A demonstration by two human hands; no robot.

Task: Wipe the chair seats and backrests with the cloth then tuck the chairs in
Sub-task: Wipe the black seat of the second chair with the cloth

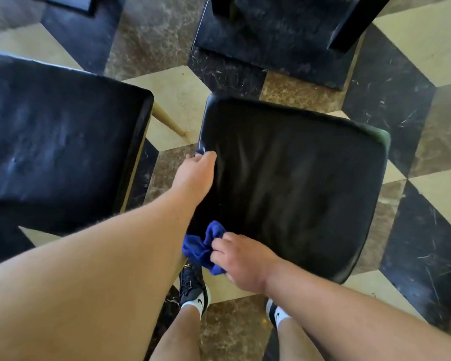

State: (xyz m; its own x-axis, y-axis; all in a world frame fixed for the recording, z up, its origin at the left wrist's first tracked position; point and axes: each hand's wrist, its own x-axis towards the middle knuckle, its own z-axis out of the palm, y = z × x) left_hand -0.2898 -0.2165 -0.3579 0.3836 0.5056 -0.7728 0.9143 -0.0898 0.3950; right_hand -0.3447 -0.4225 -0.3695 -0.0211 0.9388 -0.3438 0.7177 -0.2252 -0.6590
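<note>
Head view: your right hand (241,260) clutches the blue cloth (202,247) against the black seat (292,178) (near-left corner); your left hand (197,173) grips that seat's left edge.

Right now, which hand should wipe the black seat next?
Right. The right hand grips the blue cloth at the near left corner of the seat; the left hand only holds the seat edge, probably steadying it.

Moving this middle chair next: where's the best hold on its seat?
Probably the seat by its two side rims, from above. The cushion lies flat with rounded edges that fingers can wrap, and the left hand curls over the left rim. The right rim is free; the right hand holds the cloth at the near-left corner.
</note>
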